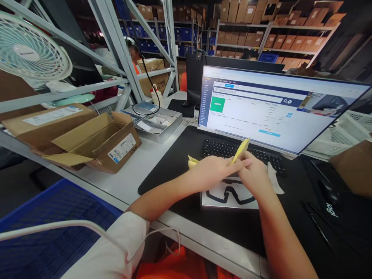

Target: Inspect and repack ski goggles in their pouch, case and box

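My left hand (213, 170) and my right hand (253, 172) meet above the desk, in front of the keyboard. Between their fingers a strip of yellow paper (241, 148) sticks up, pinched by both. More yellow paper (192, 162) shows behind my left hand; whether it is the same piece is hidden. Under my hands lies a white box (229, 201) with a black goggle-frame outline printed on it. A crumpled whitish sheet (274, 180) lies beside my right hand, against its outer edge.
A monitor (261, 104) stands behind the black keyboard (217, 149). On the left are an open cardboard box (116, 151), a grey tray (162, 130) and a fan (31, 50). A mouse (328, 192) lies at right. Below left is a blue crate (58, 193). Another person (134, 58) is beyond the frame.
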A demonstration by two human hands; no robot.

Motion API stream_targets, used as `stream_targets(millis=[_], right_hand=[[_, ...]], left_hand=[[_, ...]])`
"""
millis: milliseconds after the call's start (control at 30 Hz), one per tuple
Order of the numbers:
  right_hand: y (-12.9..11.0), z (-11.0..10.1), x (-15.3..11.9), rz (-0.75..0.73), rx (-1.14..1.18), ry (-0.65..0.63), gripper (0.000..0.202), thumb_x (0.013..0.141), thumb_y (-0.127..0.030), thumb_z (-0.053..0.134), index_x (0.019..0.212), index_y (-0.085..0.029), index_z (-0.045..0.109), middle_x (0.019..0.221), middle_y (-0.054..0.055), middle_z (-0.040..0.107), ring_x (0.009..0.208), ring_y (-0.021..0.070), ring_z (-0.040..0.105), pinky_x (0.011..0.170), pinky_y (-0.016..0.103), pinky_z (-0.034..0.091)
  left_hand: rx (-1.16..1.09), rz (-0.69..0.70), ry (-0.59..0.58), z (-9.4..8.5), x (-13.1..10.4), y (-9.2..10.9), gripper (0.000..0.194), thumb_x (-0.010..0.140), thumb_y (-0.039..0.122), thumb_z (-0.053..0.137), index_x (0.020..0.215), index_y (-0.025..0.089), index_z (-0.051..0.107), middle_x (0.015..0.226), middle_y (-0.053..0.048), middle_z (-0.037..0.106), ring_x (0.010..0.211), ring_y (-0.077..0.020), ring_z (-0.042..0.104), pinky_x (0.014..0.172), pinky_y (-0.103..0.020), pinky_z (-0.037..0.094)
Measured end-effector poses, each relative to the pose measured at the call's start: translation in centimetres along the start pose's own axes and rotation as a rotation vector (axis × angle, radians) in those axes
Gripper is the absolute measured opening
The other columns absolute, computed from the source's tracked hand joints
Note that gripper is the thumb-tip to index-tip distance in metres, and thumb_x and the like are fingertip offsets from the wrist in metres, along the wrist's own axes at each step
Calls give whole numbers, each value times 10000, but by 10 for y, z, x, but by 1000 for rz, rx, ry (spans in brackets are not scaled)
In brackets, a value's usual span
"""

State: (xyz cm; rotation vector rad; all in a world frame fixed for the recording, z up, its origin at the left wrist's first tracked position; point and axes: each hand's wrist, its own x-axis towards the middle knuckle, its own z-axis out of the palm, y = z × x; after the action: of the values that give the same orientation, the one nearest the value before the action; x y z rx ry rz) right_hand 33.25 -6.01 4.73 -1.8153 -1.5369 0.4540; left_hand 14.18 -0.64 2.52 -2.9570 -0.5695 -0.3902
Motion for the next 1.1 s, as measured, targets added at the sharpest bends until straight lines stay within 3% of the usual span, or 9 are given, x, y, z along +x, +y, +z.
stream_targets(millis=[167, 300, 433, 567, 667, 733, 900, 1100], right_hand=[[5, 1, 2, -14, 44, 38, 192, 834, -447, 540, 716, -298, 513, 695, 37, 660, 657, 226, 554, 618, 337, 402], [5, 1, 3, -42, 77, 73, 234, 875, -474, 554, 740, -284, 563, 691, 40, 677, 672, 221, 568, 622, 333, 417], [6, 1, 2, -58, 146, 90, 250, 897, -478, 590, 785, -260, 640, 764, 55, 749, 722, 233, 661, 685, 353, 502], [6, -1, 2, -111, 250, 67, 224, 880, -466, 657, 833, -251, 698, 840, 60, 800, 801, 254, 752, 798, 390, 588], [7, -3, 3, -131, 262, 59, 261, 885, -508, 688, 854, -251, 720, 859, 66, 814, 821, 262, 768, 804, 394, 602], [8, -4, 3, -123, 227, 57, 285, 898, -532, 682, 861, -253, 725, 866, 71, 818, 822, 266, 768, 782, 387, 594], [13, 2, 2, -137, 117, 78, 308, 945, -554, 615, 853, -270, 691, 778, 64, 772, 722, 263, 715, 675, 365, 538], [25, 8, 7, -165, 53, 56, 199, 963, -452, 609, 897, -292, 707, 847, 84, 815, 720, 275, 740, 640, 350, 525]], left_hand=[[-12, -17, -10, -1, 3, 1, 1000, 983, -21, 533, 1860, 306, 180, 1725, -152, 630, 970, -205, 797, 819, -332, 617], [-94, -53, 16, -2, 3, -1, 1058, 985, -2, 517, 1870, 321, 35, 1728, -146, 628, 1035, -226, 811, 829, -341, 618], [-180, -92, 37, -3, 0, -8, 1014, 1022, 30, 472, 1868, 294, -20, 1339, -75, 844, 999, -233, 815, 807, -322, 605], [-204, -114, 85, -6, -3, -13, 970, 1052, 80, 508, 1873, 229, 13, 1104, -60, 856, 917, -246, 815, 772, -315, 590], [-195, -114, 103, -7, -4, -14, 939, 1058, 79, 511, 1873, 236, 73, 1159, -72, 862, 961, -254, 825, 796, -323, 599], [-186, -97, 105, -8, -5, -12, 930, 1052, 53, 492, 1870, 283, 116, 1308, -77, 851, 1032, -244, 827, 843, -330, 612], [-80, -65, 79, -12, -7, -6, 953, 1014, 21, 511, 1861, 312, 188, 1709, -96, 657, 1067, -222, 813, 878, -351, 639], [21, -59, 37, -12, -8, -3, 973, 993, 9, 530, 1859, 304, 200, 1802, -124, 548, 1014, -225, 800, 846, -377, 660]])
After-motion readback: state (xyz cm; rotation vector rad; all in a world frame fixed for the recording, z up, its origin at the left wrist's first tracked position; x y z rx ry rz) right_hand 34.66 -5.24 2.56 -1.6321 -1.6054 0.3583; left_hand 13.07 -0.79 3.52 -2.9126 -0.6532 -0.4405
